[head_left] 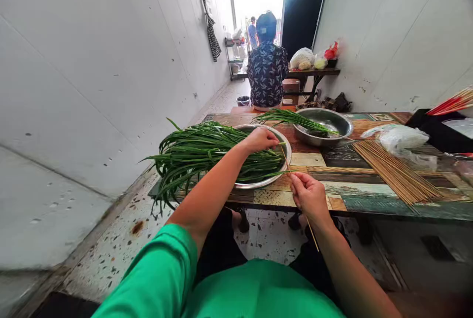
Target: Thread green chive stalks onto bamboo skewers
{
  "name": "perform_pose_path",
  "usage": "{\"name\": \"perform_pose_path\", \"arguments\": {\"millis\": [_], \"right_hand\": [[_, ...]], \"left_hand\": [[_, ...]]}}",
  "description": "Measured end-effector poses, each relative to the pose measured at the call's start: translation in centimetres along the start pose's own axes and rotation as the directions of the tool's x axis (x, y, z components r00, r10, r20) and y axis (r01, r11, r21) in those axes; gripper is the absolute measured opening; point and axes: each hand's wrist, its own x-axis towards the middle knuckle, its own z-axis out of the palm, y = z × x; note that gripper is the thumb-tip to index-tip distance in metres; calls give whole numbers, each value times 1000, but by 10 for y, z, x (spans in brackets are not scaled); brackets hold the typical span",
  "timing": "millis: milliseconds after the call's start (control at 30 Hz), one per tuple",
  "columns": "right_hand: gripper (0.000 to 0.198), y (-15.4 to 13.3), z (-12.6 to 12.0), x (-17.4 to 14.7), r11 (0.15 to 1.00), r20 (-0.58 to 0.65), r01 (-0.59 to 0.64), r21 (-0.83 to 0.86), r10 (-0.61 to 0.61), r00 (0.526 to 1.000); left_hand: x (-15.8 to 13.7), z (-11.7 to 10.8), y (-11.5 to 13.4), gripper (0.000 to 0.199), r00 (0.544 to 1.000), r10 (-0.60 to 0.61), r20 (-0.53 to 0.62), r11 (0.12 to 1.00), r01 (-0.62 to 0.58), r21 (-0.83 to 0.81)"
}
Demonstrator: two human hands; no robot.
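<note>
My left hand (pixel 260 139) reaches over a round metal basin (pixel 287 155) heaped with long garlic chives (pixel 207 148), whose leaves droop past the table's left edge. Its fingers pinch the pale end of a chive beside the upper tip of a thin bamboo skewer (pixel 313 234). My right hand (pixel 310 197) is closed round that skewer in front of the basin, and the lower end sticks out below the hand. A chive stalk also runs to the right fingers; whether the skewer pierces it is too small to tell.
Behind stands a second metal bowl (pixel 343 128) with skewered chives (pixel 295 120) across it. To the right lie a pile of bamboo skewers (pixel 395 172), a plastic bag (pixel 401 138) and a black box (pixel 439 130) with red-ended sticks. A person (pixel 268 71) sits beyond the patchwork-patterned table (pixel 321 194).
</note>
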Motion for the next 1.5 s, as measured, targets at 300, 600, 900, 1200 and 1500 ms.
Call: {"name": "perform_pose_path", "arguments": {"millis": [300,600,900,1200,1500], "right_hand": [[43,-1,7,2,999,-44,-13,45,15,999],[42,-6,10,5,998,-39,3,63,-1,999],[40,-13,11,8,999,-19,30,17,-29,999],[37,-17,13,16,995,-30,96,16,-96,995],[40,-10,13,15,997,-16,68,46,-68,998]], "left_hand": [[4,4,-1,17,998,40,-44,997,-37,66],[2,1,-1,18,996,88,-14,990,-86,115],[-3,-5,8,18,987,158,-35,948,-142,284],[-14,-2,23,19,948,300,109,911,-319,261],[-12,-14,39,26,983,55,174,805,-147,575]]}}
